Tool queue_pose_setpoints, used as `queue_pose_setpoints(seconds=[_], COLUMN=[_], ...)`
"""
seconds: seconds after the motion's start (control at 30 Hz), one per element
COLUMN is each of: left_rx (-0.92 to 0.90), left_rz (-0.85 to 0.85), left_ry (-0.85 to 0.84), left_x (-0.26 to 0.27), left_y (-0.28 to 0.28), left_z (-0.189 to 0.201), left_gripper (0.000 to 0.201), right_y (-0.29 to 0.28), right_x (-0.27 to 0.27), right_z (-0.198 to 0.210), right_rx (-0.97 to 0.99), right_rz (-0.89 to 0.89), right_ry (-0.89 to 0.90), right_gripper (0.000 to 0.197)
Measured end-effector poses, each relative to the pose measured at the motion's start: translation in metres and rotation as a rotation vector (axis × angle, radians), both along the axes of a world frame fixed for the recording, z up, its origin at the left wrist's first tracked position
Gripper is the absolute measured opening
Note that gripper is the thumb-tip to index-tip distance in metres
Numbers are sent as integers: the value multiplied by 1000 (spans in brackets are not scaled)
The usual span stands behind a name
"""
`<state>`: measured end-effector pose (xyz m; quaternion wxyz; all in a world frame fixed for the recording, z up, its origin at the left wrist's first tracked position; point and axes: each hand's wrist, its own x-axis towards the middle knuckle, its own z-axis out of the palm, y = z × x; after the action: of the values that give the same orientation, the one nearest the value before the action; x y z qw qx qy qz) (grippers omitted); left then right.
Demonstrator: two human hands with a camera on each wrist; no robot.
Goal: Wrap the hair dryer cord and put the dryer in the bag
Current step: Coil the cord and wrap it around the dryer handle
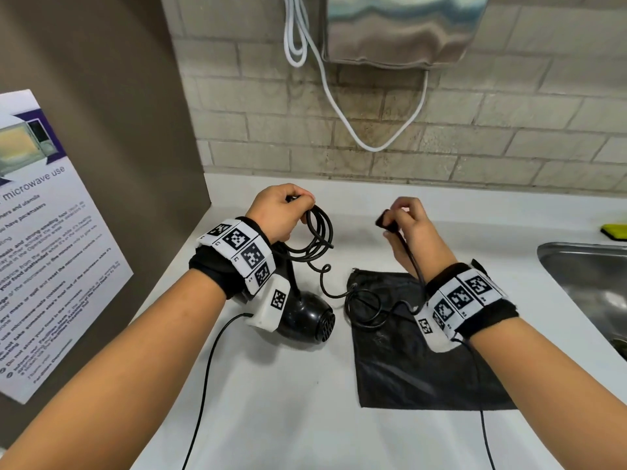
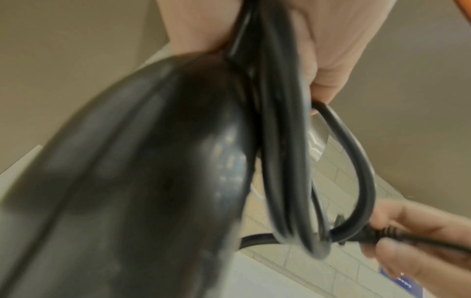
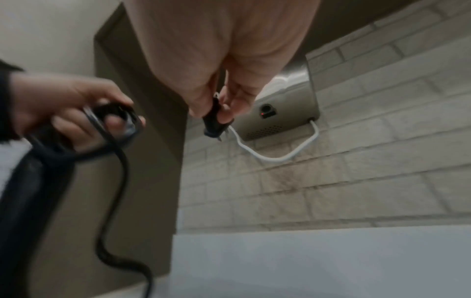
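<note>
hair dryer, a glossy black plastic one with a rounded body and a grilled end, hung just above the white counter, its folding handle rising toward the left hand; whether its body touched the surface could not be told. the counter ran back to a wall of pale grey brick tiles, where a brushed metal hand dryer was mounted with a white cable looping beneath it. a stainless steel sink was set into the counter at the right edge, with a yellow-green sponge behind it. a printed microwave-use notice was stuck on the brown side panel to the left.

flat black drawstring fabric bag lay on the counter just right of the hair dryer, under the right forearm, with its gathered mouth toward the tiles.

black rubber cord was gathered into several loops that hung from the left hand, whose fingers were curled tight round the loops and the handle end. a loose run of cord dropped from the coil, curled over the mouth of the bag and rose to the right hand. there the fingers pinched the black plug, prongs pointing away from the palm. both wrists wore black bands with white marker blocks.
</note>
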<state>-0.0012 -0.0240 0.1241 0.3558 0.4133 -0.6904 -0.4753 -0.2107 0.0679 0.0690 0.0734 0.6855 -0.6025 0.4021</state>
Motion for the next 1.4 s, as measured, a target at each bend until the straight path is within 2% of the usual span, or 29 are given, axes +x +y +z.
queue_pose_setpoints(seconds=[0.13, 0.27, 0.53, 0.63, 0.8, 1.07, 1.17, 1.23, 1.3, 1.4], left_rx=[1, -4, 1, -4, 43, 79, 88, 74, 66, 47], left_rz=[18, 8, 41, 54, 55, 58, 18, -9, -19, -49], left_ry=[-14, -23, -7, -8, 20, 38, 36, 7, -2, -17], left_x=[-2, -3, -1, 3, 14, 20, 17, 13, 13, 13], left_y=[-5, -6, -12, -16, -30, -47, -48, -47, -47, -50], left_z=[-1, 0, 2, 4, 7, 10, 11, 12, 11, 10], left_gripper=[20, 21, 17, 18, 20, 24, 24, 24, 24, 25], right_y=[-2, -7, -25, -35, -57, -88, -93, -97, -100, -102], right_x=[32, 53, 59, 62, 72, 89, 94, 97, 97, 96], right_z=[13, 16, 14, 15, 14, 15, 13, 14, 19, 25], right_rx=[-98, -50, -29, -27, -21, 2, -84, -112, -63, 140], right_rz=[173, 335, 437, 444, 421, 434, 381, 295, 220, 278], right_ry=[-132, -250, -387, -412, -201, -145, -91, -140, -208, -248], right_gripper=[11, 10, 14, 19, 11, 13, 13, 14, 21, 48])
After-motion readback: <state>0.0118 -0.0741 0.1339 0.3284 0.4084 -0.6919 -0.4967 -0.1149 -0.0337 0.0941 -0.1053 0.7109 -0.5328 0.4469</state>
